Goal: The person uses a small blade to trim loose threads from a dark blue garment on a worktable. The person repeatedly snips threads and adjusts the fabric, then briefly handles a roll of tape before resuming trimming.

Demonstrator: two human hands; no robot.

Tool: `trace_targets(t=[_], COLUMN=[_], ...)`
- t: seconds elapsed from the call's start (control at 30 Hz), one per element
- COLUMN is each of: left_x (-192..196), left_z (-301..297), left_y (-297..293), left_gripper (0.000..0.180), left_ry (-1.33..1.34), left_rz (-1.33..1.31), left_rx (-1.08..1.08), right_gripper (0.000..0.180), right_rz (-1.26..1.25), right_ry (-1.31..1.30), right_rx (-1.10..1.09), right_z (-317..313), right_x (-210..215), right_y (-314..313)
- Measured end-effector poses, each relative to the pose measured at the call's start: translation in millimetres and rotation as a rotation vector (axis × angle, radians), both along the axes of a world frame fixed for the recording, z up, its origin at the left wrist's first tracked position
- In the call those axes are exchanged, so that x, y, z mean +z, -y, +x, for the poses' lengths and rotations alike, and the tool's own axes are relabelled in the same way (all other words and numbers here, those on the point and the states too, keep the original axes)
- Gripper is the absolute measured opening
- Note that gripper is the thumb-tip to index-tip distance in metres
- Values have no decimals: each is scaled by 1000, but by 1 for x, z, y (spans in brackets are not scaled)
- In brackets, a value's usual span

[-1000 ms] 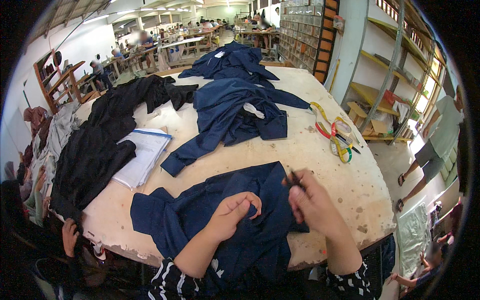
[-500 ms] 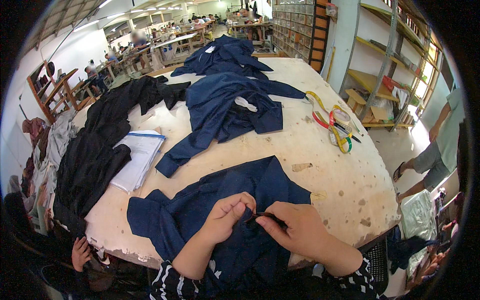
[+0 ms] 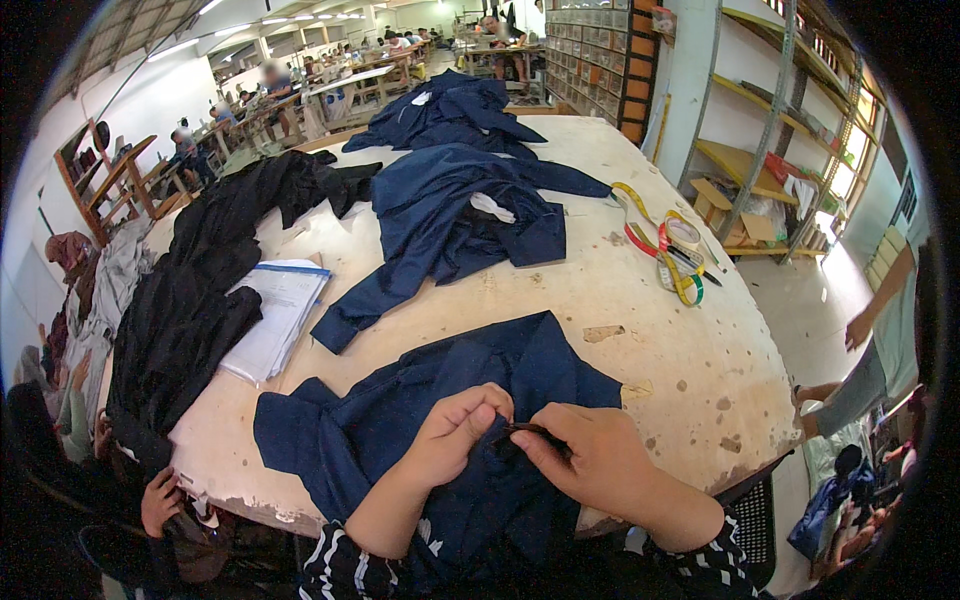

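A navy blue garment point(image 3: 400, 390) lies spread at the table's near edge and hangs down over it toward me. My left hand point(image 3: 460, 430) is closed, thumb against the curled fingers, pinching a bit of its fabric. Close beside it, my right hand point(image 3: 590, 450) grips a small dark tool point(image 3: 540, 432) that looks like thread snips. Its tip points left, at the cloth by my left fingertips. My fingers cover most of the tool, and any thread there is too small to make out.
More navy garments point(image 3: 440, 210) lie farther up the table point(image 3: 690, 350), with black clothes point(image 3: 190, 300) and papers in a plastic sleeve point(image 3: 270, 315) at left. A measuring tape point(image 3: 660, 250) and a tape roll point(image 3: 683, 232) sit at right. Another person's hand point(image 3: 160, 502) touches the near-left edge.
My hands stay almost in place, with the dark tool shifting slightly at the fabric. At the right, a walking person has moved nearer.
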State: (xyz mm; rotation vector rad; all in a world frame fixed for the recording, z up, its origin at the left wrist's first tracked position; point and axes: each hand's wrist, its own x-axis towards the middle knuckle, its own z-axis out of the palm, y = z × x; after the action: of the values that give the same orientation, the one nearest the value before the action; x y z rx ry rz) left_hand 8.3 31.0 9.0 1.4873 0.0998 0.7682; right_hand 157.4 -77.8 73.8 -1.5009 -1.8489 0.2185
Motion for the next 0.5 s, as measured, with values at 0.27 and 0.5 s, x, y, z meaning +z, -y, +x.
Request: trace_targets(t=[0.27, 0.5], left_x=[0, 2], left_z=[1, 1], left_y=[2, 4], left_gripper=[27, 27], left_ry=[-22, -15], left_rz=[-11, -116], left_rx=[40, 23], right_gripper=[19, 23], right_rz=[-37, -83], right_ry=[18, -295], right_rx=[-12, 80], right_z=[-1, -2], right_x=[-1, -14], right_y=[-2, -11])
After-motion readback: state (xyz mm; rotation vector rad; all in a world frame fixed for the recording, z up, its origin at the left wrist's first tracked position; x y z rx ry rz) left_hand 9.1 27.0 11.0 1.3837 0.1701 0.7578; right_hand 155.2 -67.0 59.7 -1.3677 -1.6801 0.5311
